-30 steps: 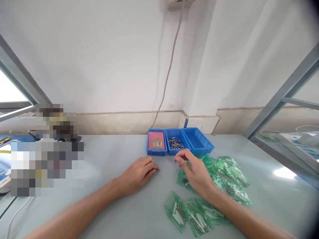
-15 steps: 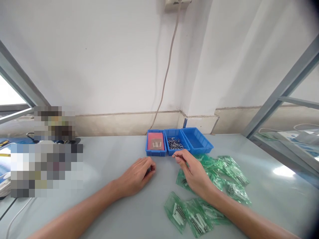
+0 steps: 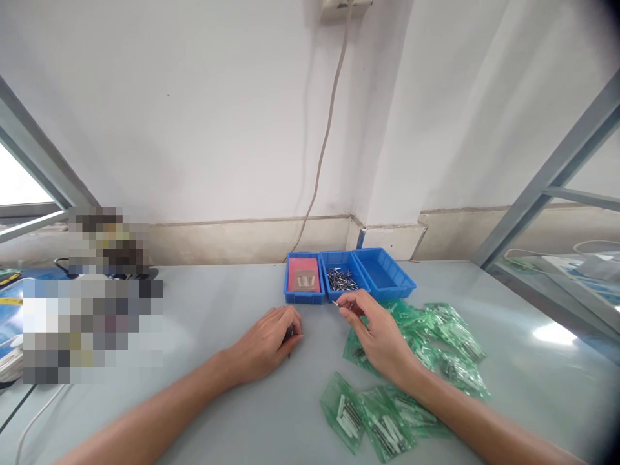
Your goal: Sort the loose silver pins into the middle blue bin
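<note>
My right hand (image 3: 380,332) pinches a screw (image 3: 336,303) between thumb and forefinger, just in front of the middle blue tray. Its small pale metal tip points left out of the fingers. Loosely curled on the table, my left hand (image 3: 266,342) is closed around what look like dark screws (image 3: 289,336); a thin end sticks out under the fingers, and the palm is hidden. The middle blue tray (image 3: 330,296) holds a pile of loose metal screws (image 3: 341,279). Beneath and beside my right forearm lie several green plastic bags (image 3: 341,413) with metal screws and white pieces inside.
A left blue tray (image 3: 303,299) holds a red sheet with a clear bag (image 3: 306,280) on it. The right blue tray (image 3: 387,274) stands against the middle one. Behind the table (image 3: 203,290) is a white wall. A blurred-out area covers the far left.
The screw tip shows a little farther out of my right fingers. Under my left hand a thin dark end has come into view. Both hands otherwise stay in place.
</note>
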Action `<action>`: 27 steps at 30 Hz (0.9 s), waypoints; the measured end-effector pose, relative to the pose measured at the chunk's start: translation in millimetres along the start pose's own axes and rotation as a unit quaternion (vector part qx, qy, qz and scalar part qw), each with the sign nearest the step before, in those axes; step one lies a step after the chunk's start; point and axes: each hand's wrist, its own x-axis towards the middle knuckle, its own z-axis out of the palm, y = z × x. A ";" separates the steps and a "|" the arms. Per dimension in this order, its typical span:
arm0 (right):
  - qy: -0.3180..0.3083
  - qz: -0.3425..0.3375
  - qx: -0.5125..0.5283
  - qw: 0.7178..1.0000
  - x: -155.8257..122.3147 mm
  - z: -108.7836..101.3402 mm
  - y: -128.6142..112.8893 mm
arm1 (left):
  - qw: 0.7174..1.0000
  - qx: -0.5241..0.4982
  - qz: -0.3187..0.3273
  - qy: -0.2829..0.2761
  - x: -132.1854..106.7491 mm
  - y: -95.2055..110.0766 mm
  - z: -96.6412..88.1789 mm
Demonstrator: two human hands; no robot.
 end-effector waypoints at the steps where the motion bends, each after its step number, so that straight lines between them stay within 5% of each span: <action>1: 0.000 0.000 0.000 1.000 0.2 -0.4 -0.7 | 1.000 -0.003 0.002 0.001 0.1 -0.2 0.0; 27: -0.029 0.011 0.012 0.999 -3.8 -0.1 -2.6 | 0.999 -0.025 0.024 0.018 5.0 -0.3 -1.7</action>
